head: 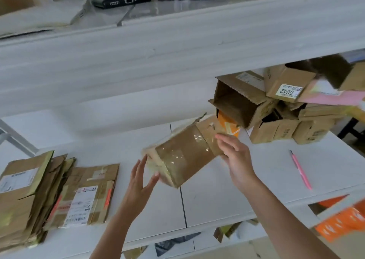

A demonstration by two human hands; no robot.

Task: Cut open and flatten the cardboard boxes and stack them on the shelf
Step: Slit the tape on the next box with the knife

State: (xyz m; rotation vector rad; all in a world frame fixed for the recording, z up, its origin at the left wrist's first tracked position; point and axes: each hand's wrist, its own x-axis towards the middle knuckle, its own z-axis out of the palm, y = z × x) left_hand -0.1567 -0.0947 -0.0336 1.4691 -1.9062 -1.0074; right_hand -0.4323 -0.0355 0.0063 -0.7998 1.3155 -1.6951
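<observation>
Head view. Taped box (184, 156) between both hands above the shelf (217, 195), long axis slanting from near-left up to far-right. Left hand (141, 181) spread, straight fingertips touching the near-left end. Right hand (236, 156) open too, fingers against the far-right part; whether curled behind, impossible to tell. Flattened stack (29, 195) well left of the left fingers. Pink cutter (301, 169) right of the right fingers, nearer that hand, probably wanted next.
</observation>
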